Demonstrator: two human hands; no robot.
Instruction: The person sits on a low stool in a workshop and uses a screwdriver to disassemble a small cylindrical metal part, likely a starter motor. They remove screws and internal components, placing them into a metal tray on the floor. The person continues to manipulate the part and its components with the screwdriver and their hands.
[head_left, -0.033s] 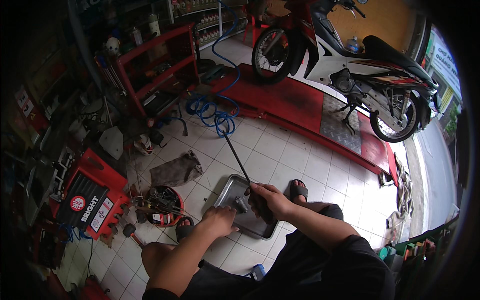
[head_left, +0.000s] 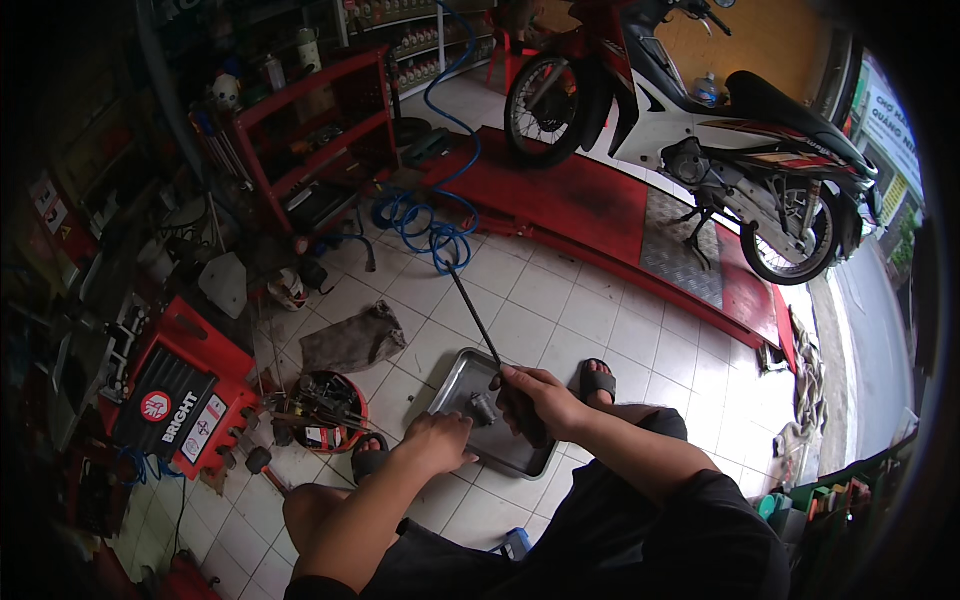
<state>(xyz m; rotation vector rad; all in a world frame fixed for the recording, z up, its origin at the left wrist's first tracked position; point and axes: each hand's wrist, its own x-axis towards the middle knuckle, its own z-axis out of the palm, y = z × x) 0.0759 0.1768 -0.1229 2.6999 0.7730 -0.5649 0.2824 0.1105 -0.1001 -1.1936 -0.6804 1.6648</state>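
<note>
My right hand [head_left: 540, 397] is wrapped round a long, thin dark rod [head_left: 472, 312], held slanting up and away to the left. A dark, thicker piece shows below this hand, above the tray; I cannot tell if it belongs to the rod. My left hand [head_left: 437, 442] hangs over the near left edge of a grey metal tray [head_left: 441, 385], its fingers curled. Whatever those fingers hold, if anything, is hidden. Between both hands a small silvery metal part [head_left: 483, 408] lies in the tray, which rests on the floor between my feet.
Left of the tray stands a red tub of tools [head_left: 352, 408], near a dark rag [head_left: 352, 338] and a red machine [head_left: 190, 400]. A coiled blue hose [head_left: 425, 228] lies beyond. A motorbike [head_left: 690, 150] stands on a red lift platform [head_left: 590, 200]. A red tool cart [head_left: 310, 130] is at far left.
</note>
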